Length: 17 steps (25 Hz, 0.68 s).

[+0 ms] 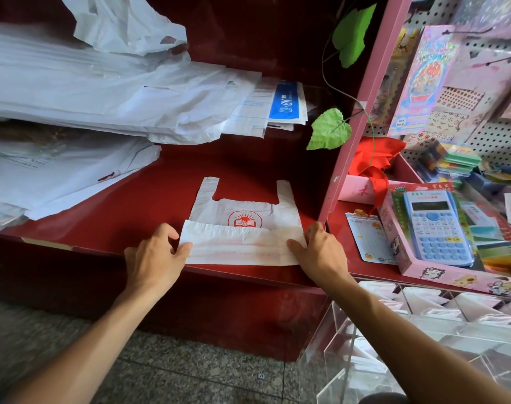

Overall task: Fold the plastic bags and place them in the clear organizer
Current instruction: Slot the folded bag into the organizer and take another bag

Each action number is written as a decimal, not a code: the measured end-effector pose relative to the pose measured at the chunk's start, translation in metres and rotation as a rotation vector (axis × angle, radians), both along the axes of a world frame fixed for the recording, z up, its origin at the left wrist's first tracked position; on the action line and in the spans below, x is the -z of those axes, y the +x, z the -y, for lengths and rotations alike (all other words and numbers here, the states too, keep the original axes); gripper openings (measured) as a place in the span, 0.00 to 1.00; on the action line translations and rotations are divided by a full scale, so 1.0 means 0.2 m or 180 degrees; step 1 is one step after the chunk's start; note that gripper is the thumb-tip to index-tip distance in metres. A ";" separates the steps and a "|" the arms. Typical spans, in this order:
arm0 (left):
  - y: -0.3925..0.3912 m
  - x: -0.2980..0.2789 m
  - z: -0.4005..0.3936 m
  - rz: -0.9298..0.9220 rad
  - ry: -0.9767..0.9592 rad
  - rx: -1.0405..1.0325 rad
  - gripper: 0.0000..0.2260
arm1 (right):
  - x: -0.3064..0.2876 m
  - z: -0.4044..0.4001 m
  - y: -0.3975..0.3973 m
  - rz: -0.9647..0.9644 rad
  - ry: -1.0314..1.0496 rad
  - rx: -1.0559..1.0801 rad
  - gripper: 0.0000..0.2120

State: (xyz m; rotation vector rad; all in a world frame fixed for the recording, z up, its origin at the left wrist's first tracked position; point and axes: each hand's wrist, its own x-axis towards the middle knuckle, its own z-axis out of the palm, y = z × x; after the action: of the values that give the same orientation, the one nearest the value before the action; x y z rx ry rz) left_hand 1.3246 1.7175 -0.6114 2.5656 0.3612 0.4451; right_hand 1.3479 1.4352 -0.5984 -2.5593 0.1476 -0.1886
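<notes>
Item: bag (242, 225), white with red emblem, flat on the red shelf (149, 196) near its front edge. Step: first fold; bottom edge turned up over the body. Our left hand (155, 258) and right hand (321, 252) each pinch a flap corner. Next, we judge: crease flat, fold again, then move to the organizer (423, 330), lower right.

I see an evenly lit, fairly bright view under soft daylight, with no hard shadows. The back of the red shelf (263, 39) falls into deep shade. The glossy shelf surface carries a faint sheen, and the clear organizer (423, 330) at lower right throws pale glare. Wide-angle distortion bends the edges. The hanging stationery (452, 68) at far right looks smeared and soft.
</notes>
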 end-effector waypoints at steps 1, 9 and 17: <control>0.00 0.00 0.00 0.0033 -0.0038 -0.0042 0.10 | -0.01 0.00 -0.02 0.0084 0.0119 0.0085 0.16; 0.04 -0.03 0.29 0.0735 0.0198 0.1610 0.18 | -0.03 -0.36 -0.01 0.1621 -0.0718 -0.1318 0.05; 0.12 0.13 0.29 0.0264 0.0919 0.1897 0.29 | 0.14 -0.39 0.01 -0.0279 -0.1075 -0.1532 0.36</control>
State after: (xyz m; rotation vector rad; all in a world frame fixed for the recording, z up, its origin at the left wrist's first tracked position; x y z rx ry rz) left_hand 1.3481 1.6604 -0.6373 2.7443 -0.5259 0.3942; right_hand 1.3496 1.5137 -0.6269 -2.8457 -0.5053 0.0918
